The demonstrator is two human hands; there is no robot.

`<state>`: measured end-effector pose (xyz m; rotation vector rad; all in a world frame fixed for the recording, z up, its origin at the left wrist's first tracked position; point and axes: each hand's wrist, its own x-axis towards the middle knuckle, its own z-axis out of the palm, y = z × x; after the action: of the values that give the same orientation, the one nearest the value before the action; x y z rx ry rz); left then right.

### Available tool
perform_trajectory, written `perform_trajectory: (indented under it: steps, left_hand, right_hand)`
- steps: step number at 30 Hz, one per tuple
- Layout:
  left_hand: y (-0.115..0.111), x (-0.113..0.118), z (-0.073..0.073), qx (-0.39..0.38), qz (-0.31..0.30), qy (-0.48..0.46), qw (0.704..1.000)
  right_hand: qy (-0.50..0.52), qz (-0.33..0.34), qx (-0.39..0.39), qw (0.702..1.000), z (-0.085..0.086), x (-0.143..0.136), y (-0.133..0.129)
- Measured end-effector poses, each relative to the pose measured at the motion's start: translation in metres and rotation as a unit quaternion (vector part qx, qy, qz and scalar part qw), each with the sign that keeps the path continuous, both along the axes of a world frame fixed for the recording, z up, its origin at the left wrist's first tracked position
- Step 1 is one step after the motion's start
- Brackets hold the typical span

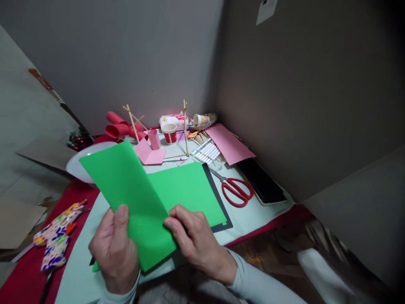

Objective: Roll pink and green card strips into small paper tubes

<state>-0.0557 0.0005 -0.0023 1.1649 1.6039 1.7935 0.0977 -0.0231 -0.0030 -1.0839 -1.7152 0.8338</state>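
A folded green sheet of paper (pixel 131 198) is held up in front of me, tilted above the table. My left hand (pixel 117 247) grips its lower left side, with the thumb on top. My right hand (pixel 198 240) pinches its right edge between thumb and fingers. Behind it, more green paper (pixel 190 192) lies flat on a dark sheet (pixel 221 211). To the right of that stack rest scissors with red handles (pixel 237 191). The lower fingers of my left hand are partly hidden.
Farther back are pink paper (pixel 230 143), white markers (pixel 207 151), a red-and-white cup (pixel 169 133), red paper tubes (pixel 117 130) and tied sticks (pixel 185 131). A black tray (pixel 261 181) lies right; a white plate (pixel 90 162) and patterned item (pixel 58 236) are left.
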Motion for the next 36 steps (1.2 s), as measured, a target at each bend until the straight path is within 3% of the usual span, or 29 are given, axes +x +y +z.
perform_trajectory:
  steps: [2, 6, 10, 12, 16, 22, 25, 27, 31, 34, 36]
  left_hand:
    - [-0.001, -0.001, 0.002, -0.012, -0.005, -0.017, 1.0]
    - [-0.003, -0.006, 0.002, -0.024, -0.009, -0.064, 0.998]
    - [-0.006, -0.01, -0.002, -0.056, -0.01, -0.083, 0.995]
    - [-0.007, -0.011, -0.002, -0.077, -0.029, -0.099, 0.992]
    - [-0.013, -0.01, -0.004, -0.127, -0.081, -0.121, 0.981]
    - [-0.031, -0.007, -0.026, -0.221, -0.126, -0.076, 0.964]
    - [-0.034, -0.009, -0.029, -0.223, -0.136, -0.034, 0.965]
    - [-0.032, -0.012, -0.024, -0.21, -0.153, 0.007, 0.966]
    - [-0.023, -0.017, -0.013, -0.182, -0.243, 0.051, 0.951]
    - [-0.015, -0.018, -0.009, -0.222, -0.263, -0.084, 0.935]
    - [-0.009, -0.019, -0.006, -0.259, -0.231, -0.227, 0.91]
  right_hand:
    - [0.015, -0.007, -0.016, 1.0, -0.001, -0.002, -0.002]
    - [-0.001, 0.043, -0.058, 0.997, -0.001, -0.004, -0.006]
    - [-0.045, -0.004, -0.013, 0.999, -0.009, -0.006, -0.015]
    - [-0.049, 0.003, -0.021, 0.999, -0.01, -0.004, -0.018]
    - [-0.052, 0.02, -0.083, 0.995, 0.004, 0.009, -0.006]
    - [0.121, -0.017, -0.137, 0.983, 0.033, 0.006, 0.048]
    - [0.312, 0.02, -0.204, 0.928, 0.034, -0.008, 0.062]
    - [0.365, 0.03, -0.226, 0.903, 0.031, -0.015, 0.066]
    - [0.249, 0.006, -0.207, 0.946, 0.028, -0.007, 0.065]
    - [0.153, -0.032, -0.148, 0.976, 0.033, 0.029, 0.061]
    - [-0.029, -0.103, -0.041, 0.993, 0.036, 0.063, 0.054]
